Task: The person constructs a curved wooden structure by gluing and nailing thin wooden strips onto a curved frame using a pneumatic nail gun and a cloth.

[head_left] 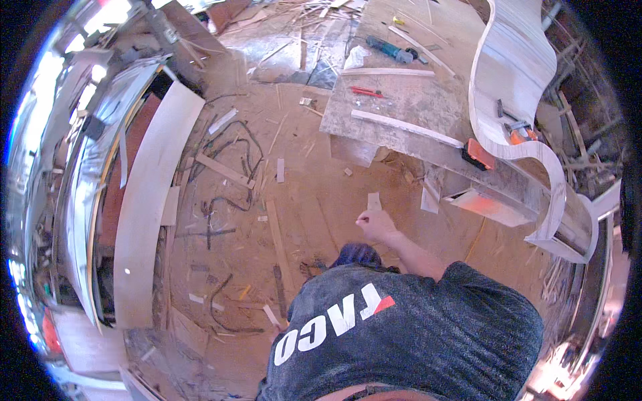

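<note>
Right forearm comes in from the lower right, out of a dark sleeve, angled up and left across the front of the body; right hand (376, 226) is out past the shirt (428, 334), over the floor (321, 194), fingers curled in toward the palm. Can't tell if anything is pinched in it. A small pale piece (374, 200) sits right at its far side; can't tell if they're touching. Left hand (275, 329) is mostly behind the torso, only a sliver of skin showing next to a short pale strip (269, 314); can't tell how far it's open or whether it has that strip. Body is low and bent over. Floor is brown and dusty, littered with offcuts: a long wooden lath (277, 244) ahead of the left side, dark looping cord (251, 150) further left. Tabletop (414, 97) at upper right, worn and stained: teal power tool (391, 50) toward the far side, red hand tool (366, 91) nearer the left edge, long white strip (408, 128) along the near edge, orange-and-black item (477, 154) by the strip's right end. Wavy pale panel (511, 60) runs down the right side, clamp-like tool (513, 123) beside its bend. Left side: long curved board (150, 214) next to stacked sheets (90, 194). More scrap wood (301, 40) up top, bright light along the left rim.
</note>
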{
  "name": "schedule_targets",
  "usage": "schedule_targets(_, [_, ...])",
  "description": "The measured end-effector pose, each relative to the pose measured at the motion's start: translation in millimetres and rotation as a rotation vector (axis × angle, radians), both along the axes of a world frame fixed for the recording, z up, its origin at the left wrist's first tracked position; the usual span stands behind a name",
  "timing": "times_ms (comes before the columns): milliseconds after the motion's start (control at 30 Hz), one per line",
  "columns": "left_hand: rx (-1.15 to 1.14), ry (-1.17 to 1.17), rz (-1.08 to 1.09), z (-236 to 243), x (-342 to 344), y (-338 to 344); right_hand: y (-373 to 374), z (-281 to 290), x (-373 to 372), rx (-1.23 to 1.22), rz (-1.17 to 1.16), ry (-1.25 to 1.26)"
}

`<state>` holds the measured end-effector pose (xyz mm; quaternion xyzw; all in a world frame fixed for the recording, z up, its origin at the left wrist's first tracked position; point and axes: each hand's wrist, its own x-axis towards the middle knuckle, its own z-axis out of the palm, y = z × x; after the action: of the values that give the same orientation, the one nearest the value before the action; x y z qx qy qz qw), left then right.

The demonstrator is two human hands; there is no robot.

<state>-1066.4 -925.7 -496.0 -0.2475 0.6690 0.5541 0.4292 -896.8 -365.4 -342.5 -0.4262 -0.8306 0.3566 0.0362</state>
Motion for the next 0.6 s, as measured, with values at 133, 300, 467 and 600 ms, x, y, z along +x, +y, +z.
schedule_targets(133, [-0.018, 0.248, -0.058, 13, -174, 57, 50, 32, -53, 0.090, -0.279, 0.028])
schedule_targets(300, [-0.167, 0.621, -0.092, 21, -366, 186, 186, 63, -137, 0.374, -0.557, 0.318])
schedule_targets(467, [-0.095, 0.791, -0.062, 79, -432, 359, 354, 105, -235, 0.283, -0.690, 0.443])
schedule_targets(600, [-0.043, 0.742, -0.186, 104, -441, 462, 496, 74, -301, 0.246, -0.889, 0.298])
